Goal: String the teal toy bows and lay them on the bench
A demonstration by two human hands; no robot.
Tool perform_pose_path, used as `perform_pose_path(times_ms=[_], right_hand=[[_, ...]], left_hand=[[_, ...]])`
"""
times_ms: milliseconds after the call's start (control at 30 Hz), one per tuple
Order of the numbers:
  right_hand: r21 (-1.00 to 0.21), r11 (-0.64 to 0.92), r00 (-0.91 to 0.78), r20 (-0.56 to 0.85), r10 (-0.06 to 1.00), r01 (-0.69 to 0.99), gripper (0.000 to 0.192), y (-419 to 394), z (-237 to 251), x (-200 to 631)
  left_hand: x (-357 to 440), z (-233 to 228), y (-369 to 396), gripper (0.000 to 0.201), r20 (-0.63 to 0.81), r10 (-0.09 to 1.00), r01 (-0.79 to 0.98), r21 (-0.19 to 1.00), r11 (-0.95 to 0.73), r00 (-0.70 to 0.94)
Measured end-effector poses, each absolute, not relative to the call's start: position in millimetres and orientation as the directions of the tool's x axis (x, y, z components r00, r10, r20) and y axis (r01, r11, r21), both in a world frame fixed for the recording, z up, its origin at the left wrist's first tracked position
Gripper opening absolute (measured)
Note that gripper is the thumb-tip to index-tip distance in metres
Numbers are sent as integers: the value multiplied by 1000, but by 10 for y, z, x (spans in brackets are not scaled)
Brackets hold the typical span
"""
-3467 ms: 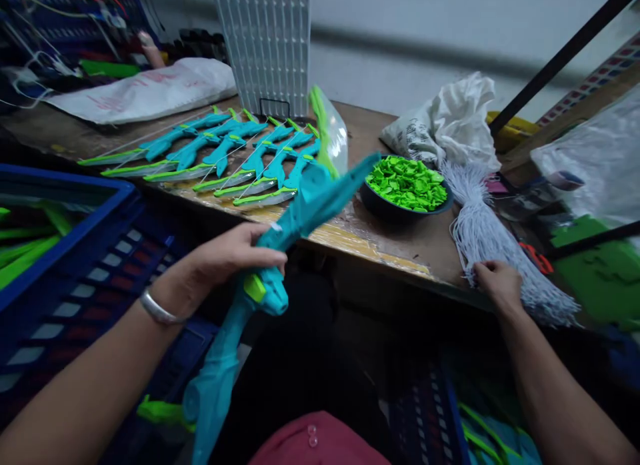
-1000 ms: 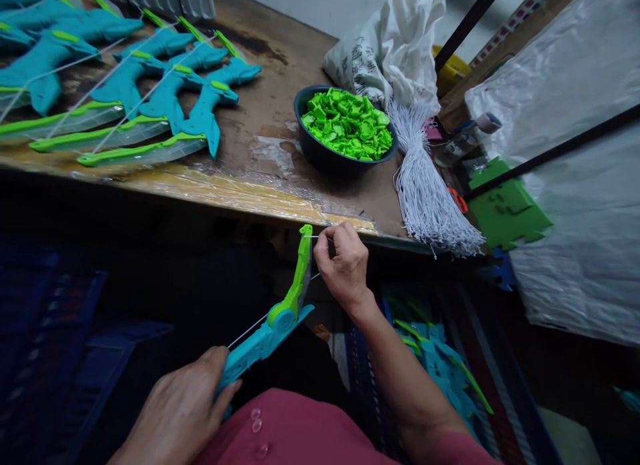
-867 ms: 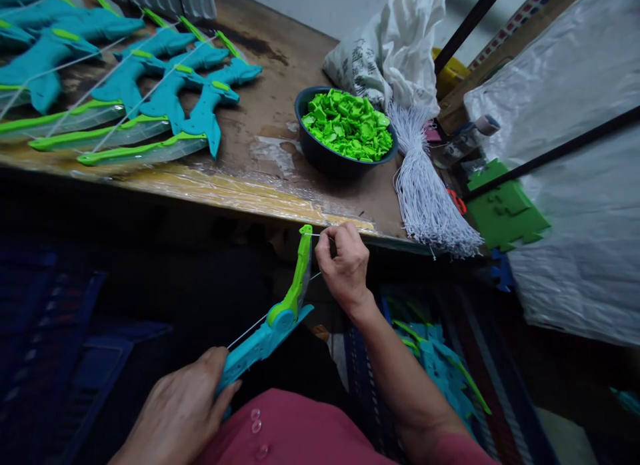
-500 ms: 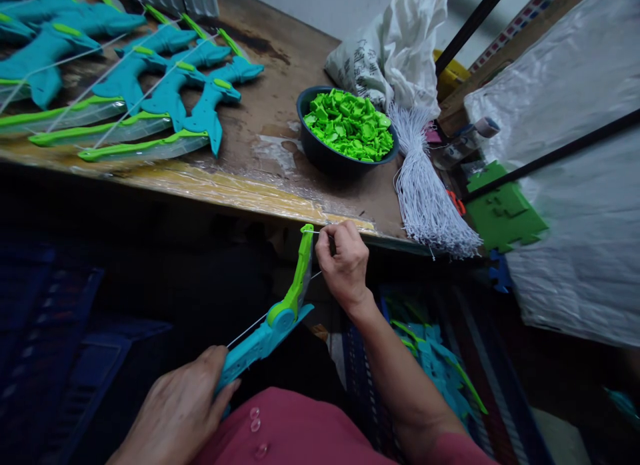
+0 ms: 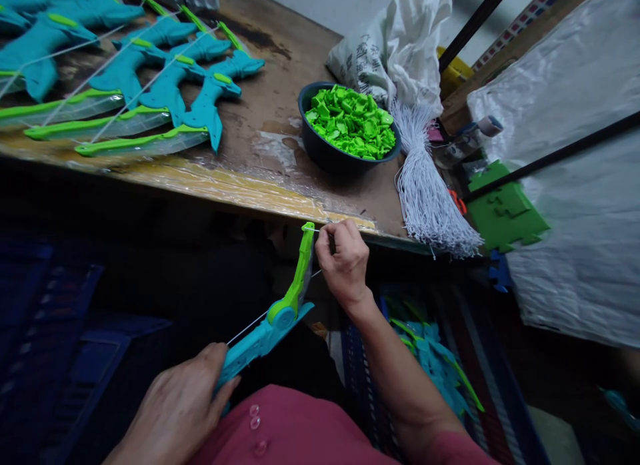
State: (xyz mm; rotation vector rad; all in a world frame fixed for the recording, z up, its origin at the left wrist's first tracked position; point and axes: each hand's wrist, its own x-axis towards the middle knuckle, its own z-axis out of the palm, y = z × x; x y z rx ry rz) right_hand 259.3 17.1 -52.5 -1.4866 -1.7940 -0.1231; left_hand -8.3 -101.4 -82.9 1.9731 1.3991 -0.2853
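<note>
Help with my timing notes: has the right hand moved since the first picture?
Yes: the right hand has moved left, from the white string bundle on the table to beside the green limb.

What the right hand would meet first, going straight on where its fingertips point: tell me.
Going left along the white string, the right hand would likely meet the green bow limb first, though depth is unclear.
</note>
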Motion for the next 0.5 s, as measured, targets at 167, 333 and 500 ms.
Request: perform_pose_path(times_ms=[167,333,500], right_hand=[[-360,297,-18,610,793,884,18,164,-530,2596],[-311,307,-49,626,778,900,18,171,-537,2594],[-285,263,-69,547,834,922,12,203,-546,2550]], left_hand=[[-56,-815,-988,23,-557,737,902,397,-170,383],[-55,-821,-1004,23,-563,734,909,372,-186,381],[-53,-837,-1039,24,-536,748,907,362,-217,392]])
